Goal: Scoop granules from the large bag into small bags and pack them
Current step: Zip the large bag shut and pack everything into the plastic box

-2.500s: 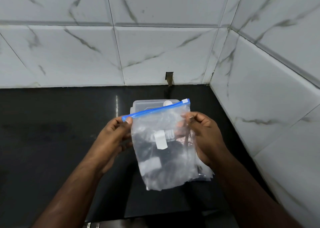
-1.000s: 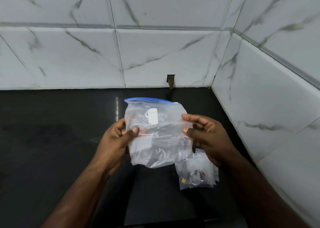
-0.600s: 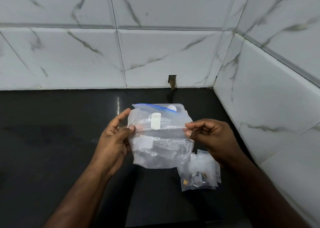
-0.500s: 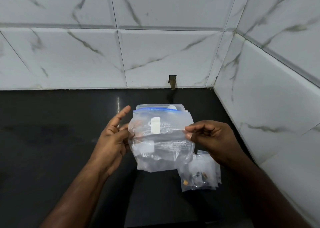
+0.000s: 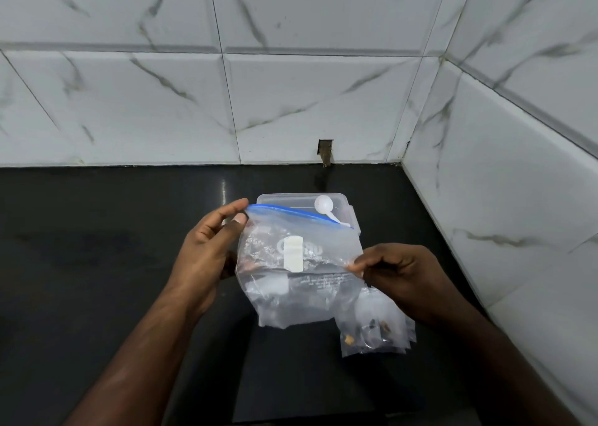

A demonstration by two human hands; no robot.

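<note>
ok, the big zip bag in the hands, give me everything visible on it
The zip bag is clear, crinkled plastic with a blue zip strip along its top edge and a white sticker on the front. Dark contents show through it, unclear what. It is held upright above the black counter. The left hand pinches the top left corner at the strip; the right hand pinches the right edge.

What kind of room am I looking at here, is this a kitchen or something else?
Most likely a home kitchen corner, though that is a guess. A glossy black countertop meets white marble-look wall tiles on two sides, and a clear plastic container with a white scoop sits behind the zip bag being held.
</note>
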